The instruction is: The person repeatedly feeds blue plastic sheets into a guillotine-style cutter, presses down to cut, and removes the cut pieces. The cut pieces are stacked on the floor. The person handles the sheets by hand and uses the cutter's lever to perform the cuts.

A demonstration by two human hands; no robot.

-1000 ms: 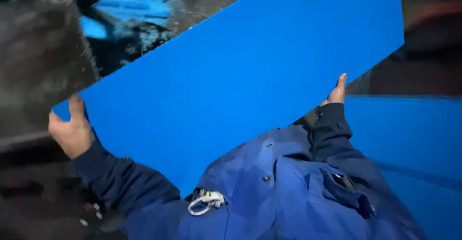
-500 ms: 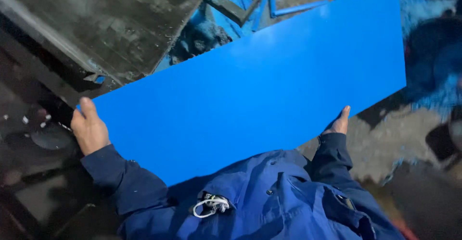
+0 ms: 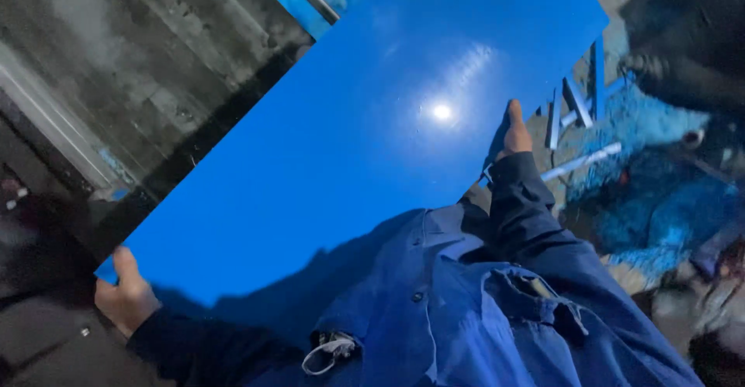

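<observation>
A large glossy blue panel (image 3: pixel 349 139) fills the middle of the head view, tilted up to the right, with a light reflecting off it. My left hand (image 3: pixel 124 298) grips its lower left corner, thumb on top. My right hand (image 3: pixel 515 133) holds the panel's right edge, fingers behind it. My blue work jacket (image 3: pixel 466 309) shows below the panel.
A dark grey, scratched metal surface (image 3: pixel 147 77) lies at the upper left. Blue strips and scraps (image 3: pixel 578 115) lie on the floor at right, next to a heap of blue shavings (image 3: pixel 660 201). A dark shape (image 3: pixel 683 38) sits at top right.
The panel has swung steeper, its right end rising toward the top. My right hand has moved up along the edge and my left hand has dropped lower. The view has shifted right.
</observation>
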